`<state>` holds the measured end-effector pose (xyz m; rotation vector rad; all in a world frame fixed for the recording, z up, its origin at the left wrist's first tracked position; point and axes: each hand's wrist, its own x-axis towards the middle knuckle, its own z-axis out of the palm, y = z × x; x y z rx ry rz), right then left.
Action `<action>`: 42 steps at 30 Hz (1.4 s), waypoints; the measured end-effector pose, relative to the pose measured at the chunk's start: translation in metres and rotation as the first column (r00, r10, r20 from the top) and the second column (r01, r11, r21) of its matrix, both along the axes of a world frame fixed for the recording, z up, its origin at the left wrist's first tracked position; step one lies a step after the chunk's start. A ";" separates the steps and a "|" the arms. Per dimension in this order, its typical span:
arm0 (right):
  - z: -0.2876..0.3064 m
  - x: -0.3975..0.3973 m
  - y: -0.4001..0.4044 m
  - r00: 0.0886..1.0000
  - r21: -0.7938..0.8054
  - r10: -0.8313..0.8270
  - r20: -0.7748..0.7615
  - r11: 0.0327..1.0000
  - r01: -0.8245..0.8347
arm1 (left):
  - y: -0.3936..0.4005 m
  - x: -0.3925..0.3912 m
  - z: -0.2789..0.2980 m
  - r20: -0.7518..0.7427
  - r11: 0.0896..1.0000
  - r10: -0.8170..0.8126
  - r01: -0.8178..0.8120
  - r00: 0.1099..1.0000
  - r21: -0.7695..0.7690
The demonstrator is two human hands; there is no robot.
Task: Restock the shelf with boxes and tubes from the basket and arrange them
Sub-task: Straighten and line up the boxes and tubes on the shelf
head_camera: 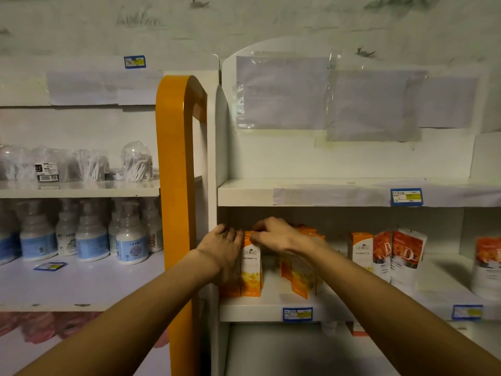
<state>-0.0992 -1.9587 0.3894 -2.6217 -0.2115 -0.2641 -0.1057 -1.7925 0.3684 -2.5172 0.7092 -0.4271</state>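
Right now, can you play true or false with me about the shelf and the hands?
1. Both hands are at the orange boxes on the shelf. True.
2. The left hand holds a bottle. False: it rests against the boxes' left side.
3. The right hand is on top of the boxes. True.
4. The tubes lie flat on the shelf. False: they stand upright, right of a lone orange box.
5. The pump bottles are on the left shelving. True.
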 end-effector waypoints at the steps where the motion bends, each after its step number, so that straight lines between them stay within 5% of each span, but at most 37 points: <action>1: 0.000 -0.001 0.000 1.000 0.004 -0.005 -0.017 1.000 0.005 | 0.000 0.000 0.001 -0.002 1.000 0.002 -0.002 1.000 0.000; 5: -0.009 -0.004 0.004 0.998 -0.026 -0.012 -0.062 1.000 0.011 | -0.002 -0.003 0.004 -0.021 1.000 0.005 -0.005 1.000 -0.016; 14: -0.014 -0.009 -0.011 0.995 -0.149 0.034 0.096 0.989 -0.019 | -0.002 -0.003 0.004 -0.032 0.997 -0.005 0.002 0.999 -0.076; 21: -0.005 -0.029 -0.073 0.936 -0.296 -0.152 0.316 0.922 0.250 | -0.008 -0.002 0.000 -0.029 0.986 -0.003 -0.002 1.000 -0.165; 30: -0.037 -0.041 -0.089 0.933 -0.152 -0.262 0.248 0.940 0.305 | -0.027 0.015 -0.008 -0.168 0.938 -0.026 -0.033 0.985 -0.344; 42: -0.033 -0.035 -0.060 0.996 0.183 -0.012 0.094 0.983 -0.006 | -0.026 0.013 0.002 -0.269 0.947 -0.038 -0.051 0.962 -0.317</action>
